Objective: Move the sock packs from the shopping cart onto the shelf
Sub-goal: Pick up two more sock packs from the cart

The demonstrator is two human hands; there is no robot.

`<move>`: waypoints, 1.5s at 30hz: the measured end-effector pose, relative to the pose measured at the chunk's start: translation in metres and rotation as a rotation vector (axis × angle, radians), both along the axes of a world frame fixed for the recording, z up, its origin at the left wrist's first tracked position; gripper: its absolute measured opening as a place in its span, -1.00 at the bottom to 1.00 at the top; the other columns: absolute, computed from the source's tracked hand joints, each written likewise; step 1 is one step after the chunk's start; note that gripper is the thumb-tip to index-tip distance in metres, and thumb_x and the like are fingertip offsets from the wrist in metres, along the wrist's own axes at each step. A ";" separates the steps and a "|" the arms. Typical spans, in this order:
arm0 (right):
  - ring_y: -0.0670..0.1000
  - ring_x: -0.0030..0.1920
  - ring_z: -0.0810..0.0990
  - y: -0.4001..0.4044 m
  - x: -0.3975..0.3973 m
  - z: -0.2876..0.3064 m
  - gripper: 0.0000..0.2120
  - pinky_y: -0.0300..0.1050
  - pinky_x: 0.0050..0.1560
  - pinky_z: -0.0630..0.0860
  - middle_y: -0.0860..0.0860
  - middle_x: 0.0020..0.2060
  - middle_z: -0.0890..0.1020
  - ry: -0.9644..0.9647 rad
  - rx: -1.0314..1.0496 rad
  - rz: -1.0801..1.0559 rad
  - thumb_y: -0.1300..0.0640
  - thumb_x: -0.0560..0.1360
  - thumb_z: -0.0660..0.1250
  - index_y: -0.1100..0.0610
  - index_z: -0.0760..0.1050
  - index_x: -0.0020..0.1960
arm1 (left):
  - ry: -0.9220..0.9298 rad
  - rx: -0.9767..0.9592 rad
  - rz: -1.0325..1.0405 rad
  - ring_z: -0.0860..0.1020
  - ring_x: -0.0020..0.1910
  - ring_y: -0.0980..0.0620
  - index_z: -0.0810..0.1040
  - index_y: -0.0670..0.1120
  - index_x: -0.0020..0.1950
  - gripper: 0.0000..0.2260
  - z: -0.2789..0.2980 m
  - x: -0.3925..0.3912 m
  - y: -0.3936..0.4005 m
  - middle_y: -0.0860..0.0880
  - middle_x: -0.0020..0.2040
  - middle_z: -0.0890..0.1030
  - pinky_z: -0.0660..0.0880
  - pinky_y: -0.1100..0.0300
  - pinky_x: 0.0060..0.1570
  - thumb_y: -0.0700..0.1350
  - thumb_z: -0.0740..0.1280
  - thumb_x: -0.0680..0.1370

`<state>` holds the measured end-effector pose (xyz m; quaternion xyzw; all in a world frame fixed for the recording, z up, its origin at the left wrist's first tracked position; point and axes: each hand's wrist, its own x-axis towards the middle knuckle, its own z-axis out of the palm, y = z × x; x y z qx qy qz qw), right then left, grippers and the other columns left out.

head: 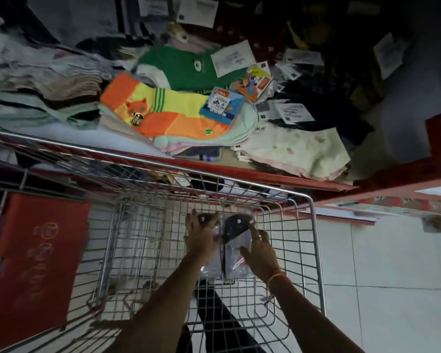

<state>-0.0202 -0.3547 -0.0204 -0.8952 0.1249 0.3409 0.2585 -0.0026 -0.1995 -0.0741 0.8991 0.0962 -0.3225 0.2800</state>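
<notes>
Two clear plastic sock packs lie side by side on the bottom of the wire shopping cart (313, 225). My left hand (200, 235) lies over the left sock pack (210, 266), fingers curled at its dark top edge. My right hand (259, 248) rests on the right sock pack (236, 233), which has a dark header and white contents, fingers spread over it. Above the cart runs the red-edged shelf (265, 175), piled with socks.
On the shelf lie an orange and yellow sock pair (163, 110), green socks (178, 67), pale socks (301, 149) and dark ones with white labels. A red panel (33, 256) hangs at the cart's left. White floor tiles (392, 276) spread to the right.
</notes>
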 end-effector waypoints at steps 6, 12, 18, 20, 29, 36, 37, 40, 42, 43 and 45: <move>0.28 0.32 0.48 0.009 -0.003 -0.004 -0.23 0.10 0.28 0.55 0.26 0.50 0.12 -0.013 -0.022 -0.021 0.17 0.55 0.36 0.11 -0.04 0.59 | -0.009 -0.037 0.106 -0.12 0.49 -0.37 0.13 0.29 0.47 -0.24 0.002 -0.019 0.020 -0.24 0.54 -0.24 0.35 -0.21 0.31 0.04 0.47 0.40; 0.41 0.53 -0.03 0.039 -0.007 -0.017 -0.12 0.38 0.38 0.35 0.31 0.55 -0.19 0.006 -0.216 0.069 -0.14 0.52 0.34 -0.12 -0.20 0.58 | -0.079 0.057 0.015 -0.11 0.49 -0.39 0.08 0.26 0.49 -0.24 0.005 -0.038 0.038 -0.26 0.53 -0.29 0.25 -0.28 0.40 -0.02 0.45 0.43; 0.44 0.45 0.18 0.052 -0.007 -0.030 -0.08 0.40 0.18 0.52 0.33 0.54 -0.16 0.044 -0.389 0.065 -0.20 0.47 0.38 -0.26 -0.21 0.55 | 0.067 0.124 0.205 0.25 0.37 -0.33 -0.11 0.24 0.51 -0.08 0.010 -0.050 0.037 -0.39 0.45 0.10 0.44 -0.18 0.25 0.28 0.42 0.35; 0.40 0.42 0.25 0.051 -0.006 -0.029 -0.07 0.35 0.15 0.56 0.32 0.52 -0.06 0.027 -0.363 0.029 -0.14 0.44 0.43 -0.27 -0.15 0.55 | 0.073 0.100 0.235 0.35 0.26 -0.27 -0.08 0.24 0.52 -0.10 0.011 -0.052 0.038 -0.33 0.39 0.21 0.54 -0.06 0.10 0.26 0.43 0.36; 0.33 0.35 0.38 0.047 -0.029 0.026 -0.08 0.19 0.18 0.59 0.25 0.50 0.05 -0.204 -0.151 -0.102 -0.10 0.41 0.48 -0.24 -0.05 0.56 | -0.057 0.001 0.256 0.57 0.01 -0.17 -0.04 0.22 0.52 -0.07 0.074 -0.055 0.064 -0.30 0.22 0.47 0.61 0.01 -0.05 0.26 0.45 0.30; 0.09 -0.07 0.65 0.051 -0.034 0.098 0.01 -0.03 0.05 0.64 0.26 0.51 0.11 -0.489 0.000 -0.192 0.02 0.30 0.61 -0.16 0.07 0.56 | -0.346 -0.132 0.337 0.37 -0.56 0.17 0.06 0.23 0.50 -0.10 0.151 -0.053 0.076 -0.01 -0.42 0.56 0.29 0.41 -0.58 0.10 0.53 0.32; 0.02 -0.16 0.64 0.052 -0.035 0.111 0.01 -0.02 0.03 0.65 0.26 0.51 0.12 -0.537 0.027 -0.201 0.03 0.30 0.61 -0.17 0.07 0.56 | -0.403 -0.151 0.342 0.32 -0.61 0.22 0.08 0.24 0.50 -0.11 0.163 -0.052 0.078 0.08 -0.50 0.47 0.24 0.43 -0.63 0.10 0.53 0.31; -0.15 -0.31 0.58 0.056 -0.033 0.145 -0.02 0.05 -0.06 0.68 0.27 0.46 0.20 -0.660 0.070 -0.208 -0.01 0.31 0.60 -0.18 0.09 0.55 | -0.555 -0.143 0.283 0.54 -0.38 0.13 0.12 0.27 0.48 -0.12 0.199 -0.044 0.082 -0.03 -0.14 0.64 0.45 0.37 -0.43 0.10 0.55 0.29; -0.19 -0.33 0.58 0.059 -0.030 0.168 -0.05 -0.13 -0.20 0.63 0.21 0.40 0.27 -0.772 0.100 -0.199 -0.04 0.30 0.59 -0.20 0.12 0.53 | -0.641 -0.124 0.267 0.59 0.08 -0.08 0.08 0.33 0.45 -0.10 0.222 -0.036 0.084 -0.11 0.26 0.54 0.58 0.13 -0.08 0.12 0.54 0.27; -0.14 -0.32 0.60 0.060 -0.027 0.179 -0.06 -0.27 -0.27 0.55 0.16 0.35 0.31 -0.814 0.118 -0.199 -0.06 0.30 0.59 -0.23 0.12 0.52 | -0.684 -0.124 0.265 0.53 0.20 -0.12 0.08 0.34 0.45 -0.10 0.233 -0.031 0.085 -0.11 0.32 0.49 0.58 0.04 0.04 0.13 0.54 0.26; -0.18 -0.37 0.56 0.061 -0.018 0.204 -0.06 -0.49 -0.36 0.36 0.10 0.28 0.34 -0.906 0.144 -0.204 -0.08 0.29 0.59 -0.27 0.13 0.50 | -0.781 -0.157 0.270 0.49 0.27 -0.12 0.14 0.32 0.46 -0.11 0.258 -0.020 0.087 -0.10 0.33 0.49 0.55 -0.05 0.13 0.12 0.55 0.25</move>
